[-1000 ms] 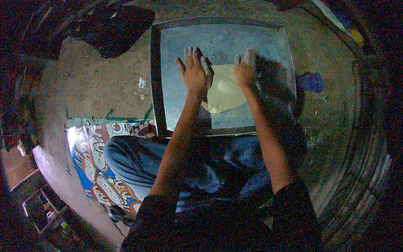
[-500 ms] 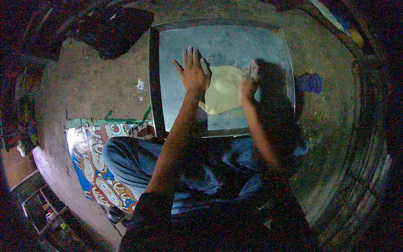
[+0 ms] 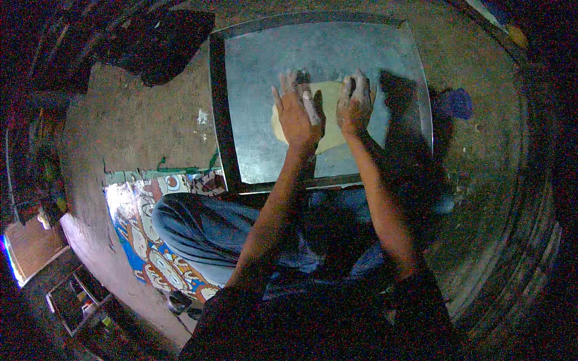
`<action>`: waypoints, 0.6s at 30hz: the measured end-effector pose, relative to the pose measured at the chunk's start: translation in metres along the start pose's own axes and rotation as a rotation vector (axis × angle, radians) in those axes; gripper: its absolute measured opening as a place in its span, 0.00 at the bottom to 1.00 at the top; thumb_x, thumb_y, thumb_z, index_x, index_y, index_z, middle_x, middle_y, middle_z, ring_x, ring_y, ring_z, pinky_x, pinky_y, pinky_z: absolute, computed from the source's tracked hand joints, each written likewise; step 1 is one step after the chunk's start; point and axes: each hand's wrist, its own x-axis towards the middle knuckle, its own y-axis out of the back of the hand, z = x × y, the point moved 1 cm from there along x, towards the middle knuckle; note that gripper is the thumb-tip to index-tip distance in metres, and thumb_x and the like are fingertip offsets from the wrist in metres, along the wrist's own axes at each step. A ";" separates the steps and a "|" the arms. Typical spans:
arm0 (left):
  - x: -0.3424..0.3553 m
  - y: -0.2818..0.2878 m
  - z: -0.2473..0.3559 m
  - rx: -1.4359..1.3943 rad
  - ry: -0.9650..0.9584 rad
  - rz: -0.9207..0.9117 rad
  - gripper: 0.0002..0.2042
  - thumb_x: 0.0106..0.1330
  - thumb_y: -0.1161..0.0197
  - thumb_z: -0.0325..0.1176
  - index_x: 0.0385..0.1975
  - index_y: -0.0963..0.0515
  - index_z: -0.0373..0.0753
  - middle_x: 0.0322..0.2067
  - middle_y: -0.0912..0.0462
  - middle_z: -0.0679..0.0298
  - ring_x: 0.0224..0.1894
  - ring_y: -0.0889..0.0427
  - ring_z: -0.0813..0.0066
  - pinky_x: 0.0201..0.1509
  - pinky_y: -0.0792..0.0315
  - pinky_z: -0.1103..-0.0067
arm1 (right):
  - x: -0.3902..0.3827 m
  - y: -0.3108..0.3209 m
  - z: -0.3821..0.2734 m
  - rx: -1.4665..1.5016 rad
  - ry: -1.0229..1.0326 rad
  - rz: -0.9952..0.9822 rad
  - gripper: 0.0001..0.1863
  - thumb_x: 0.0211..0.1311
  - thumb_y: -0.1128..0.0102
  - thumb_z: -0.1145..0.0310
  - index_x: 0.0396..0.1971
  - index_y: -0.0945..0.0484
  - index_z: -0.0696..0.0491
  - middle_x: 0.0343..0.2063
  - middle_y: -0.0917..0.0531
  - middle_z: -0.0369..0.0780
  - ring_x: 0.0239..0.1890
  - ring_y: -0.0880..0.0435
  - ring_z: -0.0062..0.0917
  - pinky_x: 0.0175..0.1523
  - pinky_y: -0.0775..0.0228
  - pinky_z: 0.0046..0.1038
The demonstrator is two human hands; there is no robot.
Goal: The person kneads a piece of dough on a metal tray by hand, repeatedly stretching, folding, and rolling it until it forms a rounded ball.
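A flat, pale yellow sheet of dough lies on a grey metal-topped board with a raised dark rim. My left hand rests over the left part of the dough, palm down, fingers stretched and thumb apart. Over the right part is my right hand, its fingers pointing away from me and slightly bent. Whitish flour-like dust coats the fingers of both hands. Between them a strip of dough shows; the rest is partly hidden under the hands. Neither hand grips anything.
My crossed legs in blue jeans sit against the board's near edge. A colourful cartoon-patterned mat lies at left. On the floor to the right is a purple bundle; dark cloth lies at the far left.
My left hand has moved right from beside the dough onto it. My right hand's fingers, curled at the dough's right edge before, now extend over it. The whole view has tilted slightly.
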 end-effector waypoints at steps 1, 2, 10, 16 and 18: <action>0.001 0.005 0.011 0.093 -0.103 -0.010 0.23 0.73 0.52 0.40 0.63 0.34 0.37 0.66 0.36 0.48 0.70 0.41 0.45 0.76 0.61 0.54 | 0.000 -0.002 0.001 0.020 -0.018 0.022 0.17 0.72 0.51 0.62 0.52 0.28 0.58 0.49 0.21 0.49 0.54 0.25 0.44 0.64 0.41 0.45; -0.002 0.001 0.009 0.131 -0.127 -0.011 0.22 0.72 0.52 0.40 0.63 0.33 0.37 0.66 0.36 0.49 0.70 0.41 0.46 0.76 0.62 0.53 | 0.001 -0.004 0.001 0.040 -0.035 0.045 0.16 0.72 0.51 0.62 0.51 0.27 0.58 0.49 0.21 0.49 0.53 0.25 0.45 0.62 0.40 0.44; -0.001 0.003 0.006 0.150 -0.240 -0.039 0.23 0.70 0.52 0.41 0.60 0.32 0.34 0.63 0.31 0.52 0.71 0.41 0.52 0.76 0.63 0.50 | -0.003 -0.007 0.003 0.197 -0.193 0.004 0.16 0.73 0.53 0.59 0.45 0.27 0.58 0.44 0.21 0.50 0.48 0.25 0.47 0.55 0.36 0.43; 0.004 0.000 0.001 -0.115 -0.094 0.057 0.18 0.70 0.51 0.39 0.53 0.29 0.35 0.55 0.26 0.49 0.62 0.32 0.46 0.75 0.54 0.55 | -0.019 -0.011 -0.011 0.157 -0.346 -0.085 0.23 0.72 0.53 0.56 0.55 0.29 0.58 0.47 0.20 0.52 0.55 0.25 0.47 0.62 0.39 0.44; 0.001 0.004 0.004 -0.243 0.048 0.051 0.18 0.71 0.52 0.39 0.53 0.29 0.35 0.52 0.24 0.49 0.59 0.30 0.45 0.73 0.51 0.55 | -0.025 -0.009 -0.022 0.022 -0.178 0.080 0.20 0.72 0.54 0.58 0.52 0.28 0.58 0.49 0.22 0.51 0.55 0.26 0.47 0.61 0.39 0.44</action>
